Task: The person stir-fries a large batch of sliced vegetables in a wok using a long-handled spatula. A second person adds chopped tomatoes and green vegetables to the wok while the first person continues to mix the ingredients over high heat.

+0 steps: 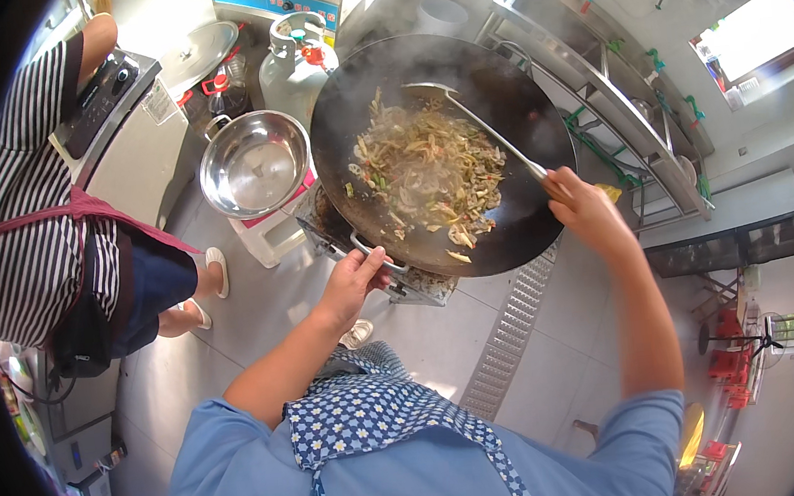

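A large dark wok [538, 223] sits on a low gas stove [430, 289] in front of me. My left hand [356, 280] grips the metal loop handle [362, 241] at its near rim. In my right hand [590, 204] is the wooden-ended handle of a metal wok spatula [498, 139]. The spatula's blade is against the far part of the wok, past the food. Steaming sliced vegetables and small pieces, perhaps meat [432, 162], lie heaped in the wok's middle. Steam blurs the wok's far rim.
A steel basin [256, 162] rests on a white stool [261, 247] left of the wok. Behind stands a gas cylinder [294, 68] with a red regulator. Another person [44, 232] stands at the left counter. Steel sinks [603, 77] line the right wall; a drain grate [506, 341] crosses the floor.
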A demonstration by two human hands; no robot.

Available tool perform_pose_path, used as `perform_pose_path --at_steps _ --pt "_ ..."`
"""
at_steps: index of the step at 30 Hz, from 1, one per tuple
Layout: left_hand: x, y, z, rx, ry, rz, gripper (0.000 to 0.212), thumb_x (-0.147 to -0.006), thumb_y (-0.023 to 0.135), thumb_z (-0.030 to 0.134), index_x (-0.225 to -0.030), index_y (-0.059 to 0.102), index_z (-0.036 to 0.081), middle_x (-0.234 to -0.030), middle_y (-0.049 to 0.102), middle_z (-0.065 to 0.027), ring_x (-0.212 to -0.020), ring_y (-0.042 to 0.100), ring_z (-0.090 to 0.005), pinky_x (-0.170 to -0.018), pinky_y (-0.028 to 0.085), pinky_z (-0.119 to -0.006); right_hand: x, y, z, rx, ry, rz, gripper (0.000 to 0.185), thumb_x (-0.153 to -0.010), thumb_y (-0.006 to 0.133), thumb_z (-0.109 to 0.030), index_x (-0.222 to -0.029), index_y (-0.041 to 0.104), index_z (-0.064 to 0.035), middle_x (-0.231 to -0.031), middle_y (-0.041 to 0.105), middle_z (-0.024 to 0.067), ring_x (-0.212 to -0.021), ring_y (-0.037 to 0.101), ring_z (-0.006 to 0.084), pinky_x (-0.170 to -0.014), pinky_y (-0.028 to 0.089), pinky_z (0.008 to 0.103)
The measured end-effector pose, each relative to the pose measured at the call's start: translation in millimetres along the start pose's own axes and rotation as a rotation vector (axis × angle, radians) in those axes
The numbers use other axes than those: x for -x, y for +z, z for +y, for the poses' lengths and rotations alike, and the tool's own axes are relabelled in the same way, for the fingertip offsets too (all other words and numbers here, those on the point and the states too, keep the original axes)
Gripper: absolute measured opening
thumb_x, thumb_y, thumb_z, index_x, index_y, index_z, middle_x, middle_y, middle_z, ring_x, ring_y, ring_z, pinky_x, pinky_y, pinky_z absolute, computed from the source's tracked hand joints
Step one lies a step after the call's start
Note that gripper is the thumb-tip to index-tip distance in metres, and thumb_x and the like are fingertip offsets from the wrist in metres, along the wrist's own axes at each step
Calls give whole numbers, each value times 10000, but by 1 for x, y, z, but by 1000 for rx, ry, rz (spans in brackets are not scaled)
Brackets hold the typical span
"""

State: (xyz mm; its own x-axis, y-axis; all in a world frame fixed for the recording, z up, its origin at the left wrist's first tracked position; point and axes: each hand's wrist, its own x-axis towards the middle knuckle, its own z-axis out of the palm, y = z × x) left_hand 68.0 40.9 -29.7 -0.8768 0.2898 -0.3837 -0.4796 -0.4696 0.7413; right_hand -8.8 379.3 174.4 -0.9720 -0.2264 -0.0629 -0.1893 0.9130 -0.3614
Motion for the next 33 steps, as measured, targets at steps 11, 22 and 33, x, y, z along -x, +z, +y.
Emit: perform_pose_path --at_steps 11,22,33 --pt "-3 0 4 35 -1 32 271 -994 628 325 -967 639 55 -865 638 -31 -753 585 -112 -723 493 -255 91 -14 -42 159 -20 -154 317 -872 594 -57 -1176 621 -142 -842 610 139 -842 633 351 -742 506 451" --pt "-1 2 10 56 -39 0 255 -1006 610 313 -968 647 64 -862 637 -10 -755 586 -90 -745 495 -250 217 -127 -125 267 350 -149 445 -784 711 -69 -1219 652 -142 -791 593 130 -681 607 346 -641 490 418" --pt "-2 -1 8 61 -40 16 258 -1006 607 304 -972 643 51 -880 635 -33 -770 573 -116 -754 482 -264 115 29 -62 339 310 -205 253 -905 558 -115 -1158 554 -116 -908 618 205 -848 639 415 -755 501 516"
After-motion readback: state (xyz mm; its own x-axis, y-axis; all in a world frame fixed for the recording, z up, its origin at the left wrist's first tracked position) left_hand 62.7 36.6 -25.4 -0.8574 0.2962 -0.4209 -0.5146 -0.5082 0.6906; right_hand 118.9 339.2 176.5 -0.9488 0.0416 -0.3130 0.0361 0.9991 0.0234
